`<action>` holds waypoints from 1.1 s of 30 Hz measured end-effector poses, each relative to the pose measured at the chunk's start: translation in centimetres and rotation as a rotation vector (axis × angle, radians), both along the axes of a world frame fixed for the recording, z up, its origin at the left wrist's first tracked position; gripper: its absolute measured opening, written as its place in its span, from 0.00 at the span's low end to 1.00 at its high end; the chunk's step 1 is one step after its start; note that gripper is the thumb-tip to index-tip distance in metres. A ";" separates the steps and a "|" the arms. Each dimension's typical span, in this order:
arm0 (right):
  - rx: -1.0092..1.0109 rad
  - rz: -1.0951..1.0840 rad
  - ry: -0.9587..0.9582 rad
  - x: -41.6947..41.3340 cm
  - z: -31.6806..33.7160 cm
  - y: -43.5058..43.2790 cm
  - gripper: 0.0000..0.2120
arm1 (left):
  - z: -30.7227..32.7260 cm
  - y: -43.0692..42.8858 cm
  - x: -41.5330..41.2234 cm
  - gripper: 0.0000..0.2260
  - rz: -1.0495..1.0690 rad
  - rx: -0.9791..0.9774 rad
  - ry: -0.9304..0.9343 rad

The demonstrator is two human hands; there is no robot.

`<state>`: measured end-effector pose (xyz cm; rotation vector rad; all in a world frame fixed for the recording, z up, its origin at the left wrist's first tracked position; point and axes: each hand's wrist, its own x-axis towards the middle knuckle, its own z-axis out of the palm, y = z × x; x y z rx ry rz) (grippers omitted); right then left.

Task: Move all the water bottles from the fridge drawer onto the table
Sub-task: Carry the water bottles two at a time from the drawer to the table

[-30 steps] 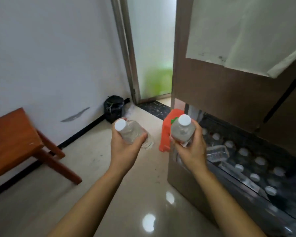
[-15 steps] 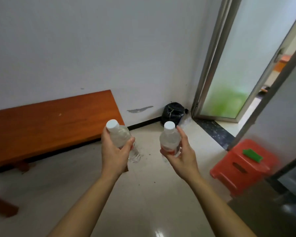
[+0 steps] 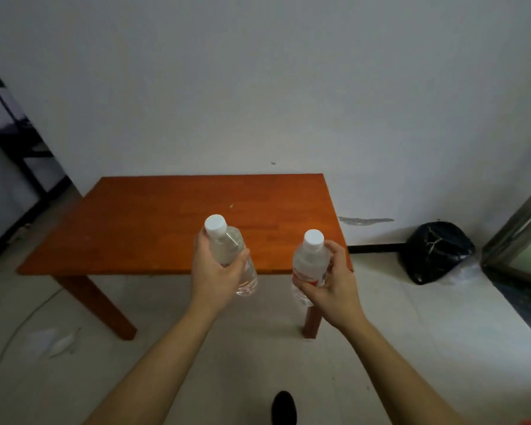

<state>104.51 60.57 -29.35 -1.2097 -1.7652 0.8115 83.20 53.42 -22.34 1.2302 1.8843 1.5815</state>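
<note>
We carry two water bottles, one in each of our hands. The left bottle [image 3: 227, 251] leans with its white cap tipped up and away from the counter [image 3: 141, 228], hanging over that counter's near edge. The fingers and thumb of our left hand [image 3: 216, 276] are wrapped round its middle. The right bottle [image 3: 309, 262] stands closer to upright, just off the counter's near right corner. Our right hand [image 3: 333, 282] is curled round its red-labelled waist. Both bottles are in the air, and neither touches the counter.

We judge this pair lifted and brought over but not yet delivered, so the setting down remains. The fridge drawer is out of view, and we cannot tell how many bottles wait there.

To the right of the counter a black bag [image 3: 436, 253] slumps on the floor [image 3: 258, 348] against the wall [image 3: 258, 87]. White scraps [image 3: 56, 342] lie on the floor off the counter's near left leg, and a dark shoe tip [image 3: 284, 407] shows on its near side.
</note>
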 end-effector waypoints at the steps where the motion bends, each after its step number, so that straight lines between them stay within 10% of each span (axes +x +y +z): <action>1: -0.002 0.022 0.002 -1.7 -0.4 2.0 0.44 | -0.3 1.5 -1.6 0.30 0.019 -0.010 0.011; 20: -0.006 0.337 -0.180 -32.7 0.3 33.2 0.40 | 1.3 25.8 -29.5 0.26 0.247 0.038 0.187; 33: -0.120 0.015 -0.491 -52.1 -4.1 46.6 0.41 | -7.6 44.8 -54.0 0.27 0.089 -0.168 0.132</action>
